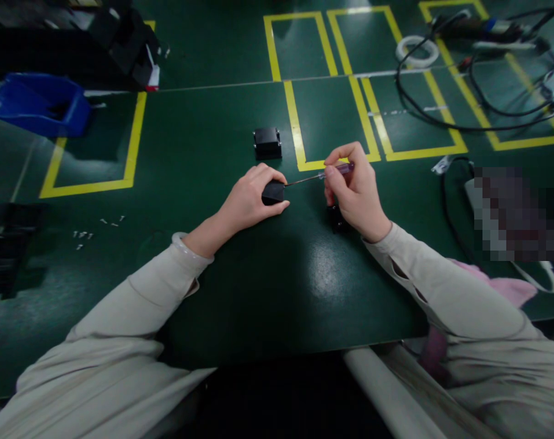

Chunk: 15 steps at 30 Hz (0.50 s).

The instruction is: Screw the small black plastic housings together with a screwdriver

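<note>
My left hand (252,198) is closed around a small black block-shaped part (273,192) on the green table. In my right hand (356,189) is a screwdriver (338,171) with a translucent purplish handle, held almost level. Its thin shaft points left, and the tip meets the right side of the black part, near my left fingertips. Just beyond my left hand stands a second black block (267,142) with bright screws at its sides. Under my right hand lies another small black piece (335,217), partly hidden, with something red beside it.
Several loose screws (82,235) lie at left, near black parts (7,244). A blue bin (41,105) and a black rack (75,46) stand far left. Yellow tape (295,125) marks rectangles on the table. Cables (442,122), a white tape roll (417,51) and pink cloth (510,286) are at right.
</note>
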Tool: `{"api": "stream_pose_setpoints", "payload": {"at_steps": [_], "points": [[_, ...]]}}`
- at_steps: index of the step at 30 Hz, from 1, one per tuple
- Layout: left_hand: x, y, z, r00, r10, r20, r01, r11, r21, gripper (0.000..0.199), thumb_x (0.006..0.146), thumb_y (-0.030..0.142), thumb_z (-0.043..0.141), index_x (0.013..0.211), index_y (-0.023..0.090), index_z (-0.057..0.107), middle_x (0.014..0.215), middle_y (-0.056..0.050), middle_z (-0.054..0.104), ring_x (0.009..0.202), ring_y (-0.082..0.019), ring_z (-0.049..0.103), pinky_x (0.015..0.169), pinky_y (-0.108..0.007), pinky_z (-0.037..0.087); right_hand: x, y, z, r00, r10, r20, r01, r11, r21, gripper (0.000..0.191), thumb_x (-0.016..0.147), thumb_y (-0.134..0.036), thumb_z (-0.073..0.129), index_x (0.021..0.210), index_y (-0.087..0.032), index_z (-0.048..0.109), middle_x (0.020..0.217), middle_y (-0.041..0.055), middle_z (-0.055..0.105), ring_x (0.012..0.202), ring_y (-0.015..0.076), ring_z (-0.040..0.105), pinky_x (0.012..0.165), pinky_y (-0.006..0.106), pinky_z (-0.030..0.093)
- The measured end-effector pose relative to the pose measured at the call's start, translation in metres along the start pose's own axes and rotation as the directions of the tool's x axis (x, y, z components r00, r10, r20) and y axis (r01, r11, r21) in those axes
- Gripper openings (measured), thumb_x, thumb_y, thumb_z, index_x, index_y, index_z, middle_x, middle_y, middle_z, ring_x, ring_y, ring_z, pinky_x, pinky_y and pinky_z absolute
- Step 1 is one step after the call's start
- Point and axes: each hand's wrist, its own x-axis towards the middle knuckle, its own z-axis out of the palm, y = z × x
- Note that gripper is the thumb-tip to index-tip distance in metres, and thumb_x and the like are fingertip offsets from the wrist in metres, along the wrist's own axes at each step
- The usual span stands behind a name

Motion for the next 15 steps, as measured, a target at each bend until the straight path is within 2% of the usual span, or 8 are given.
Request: {"api": "stream_pose_setpoints", "payload": {"at_steps": [6, 9, 12, 15], "points": [[0.0, 0.0002, -0.0004, 1.0, 0.007, -0.004, -0.007, 1.0, 0.001, 0.03, 0.086, 0.034, 0.067, 0.109, 0.016, 0.062, 0.109, -0.008, 0.064, 0.105, -0.024, 0.06, 0.093, -0.037, 0.047, 0.0006, -0.0014, -0.0009, 1.0, 0.009, 0.005, -0.009, 0.999, -0.037, 0.03, 0.097, -0.054, 0.056, 0.091, -0.025, 0.047, 0.057, -0.0079, 0.045, 0.041, 0.0063, 0.046, 0.04, 0.025, 0.033], [0.0001, 0.0009, -0.0006, 1.0, 0.005, -0.002, -0.005, 1.0, 0.001, 0.03, 0.086, 0.034, 0.068, 0.108, 0.016, 0.062, 0.109, -0.008, 0.064, 0.105, -0.024, 0.06, 0.093, -0.037, 0.047, -0.0002, -0.0031, -0.0011, 1.0, 0.031, 0.004, -0.03, 0.997, -0.076, 0.029, 0.1, -0.052, 0.052, 0.089, -0.025, 0.047, 0.052, -0.0088, 0.043, 0.039, 0.0064, 0.042, 0.04, 0.027, 0.03], [0.0001, 0.0012, -0.0007, 1.0, -0.005, 0.007, 0.005, 1.0, -0.002, 0.03, 0.086, 0.034, 0.068, 0.109, 0.017, 0.062, 0.11, -0.007, 0.064, 0.106, -0.024, 0.059, 0.094, -0.038, 0.047, -0.0009, -0.002, -0.0011, 1.0, 0.03, 0.006, -0.029, 0.997, -0.073, 0.027, 0.1, -0.051, 0.052, 0.093, -0.026, 0.047, 0.05, -0.0096, 0.041, 0.037, 0.0065, 0.041, 0.039, 0.026, 0.028], [0.0002, 0.0007, -0.0003, 1.0, -0.007, 0.008, 0.007, 1.0, -0.003, 0.029, 0.086, 0.034, 0.067, 0.109, 0.017, 0.061, 0.11, -0.007, 0.064, 0.105, -0.024, 0.059, 0.094, -0.038, 0.047, -0.0006, 0.0007, -0.0008, 1.0, 0.01, 0.004, -0.01, 0.999, -0.049, 0.027, 0.099, -0.052, 0.054, 0.1, -0.027, 0.046, 0.055, -0.0094, 0.041, 0.04, 0.0064, 0.043, 0.038, 0.025, 0.03]]}}
